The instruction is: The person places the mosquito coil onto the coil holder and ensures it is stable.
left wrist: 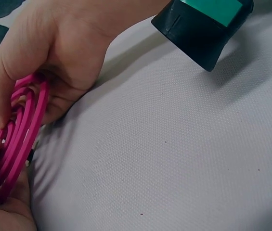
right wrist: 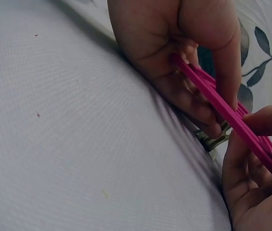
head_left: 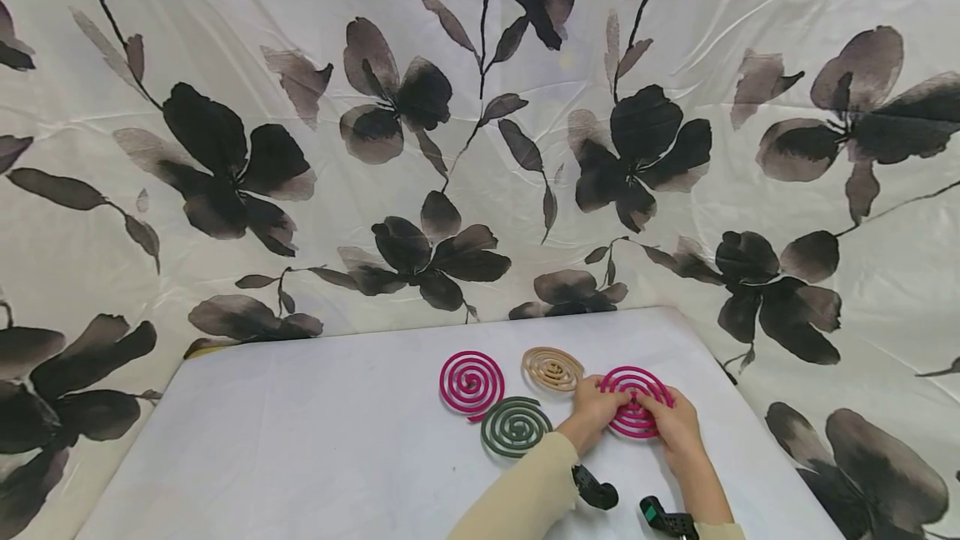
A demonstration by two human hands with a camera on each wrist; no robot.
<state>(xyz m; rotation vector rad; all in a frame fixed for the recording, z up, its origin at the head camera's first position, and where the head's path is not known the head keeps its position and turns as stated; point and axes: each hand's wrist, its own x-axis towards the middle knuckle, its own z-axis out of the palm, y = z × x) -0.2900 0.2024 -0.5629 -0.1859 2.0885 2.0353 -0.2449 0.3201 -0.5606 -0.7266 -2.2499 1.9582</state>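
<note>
Both hands hold a pink mosquito coil (head_left: 636, 370) face-up at the right side of the white table. The left hand (head_left: 588, 415) grips its left edge, the thumb lying over the rings toward the centre. Opposite it, the right hand (head_left: 682, 423) grips the right edge, its thumb also reaching the middle. In the left wrist view the coil (left wrist: 32, 115) stands tilted between the hands, with its shadow on the cloth. Seen edge-on in the right wrist view, the coil (right wrist: 222, 108) has fingers curled beneath it and thumbs on top.
Left of the hands lie a second pink coil (head_left: 471, 382), a green coil (head_left: 517, 427) and a tan coil (head_left: 555, 367) on the white table (head_left: 300, 440). The tan one is close to the left hand. A floral curtain (head_left: 525, 190) hangs behind the table.
</note>
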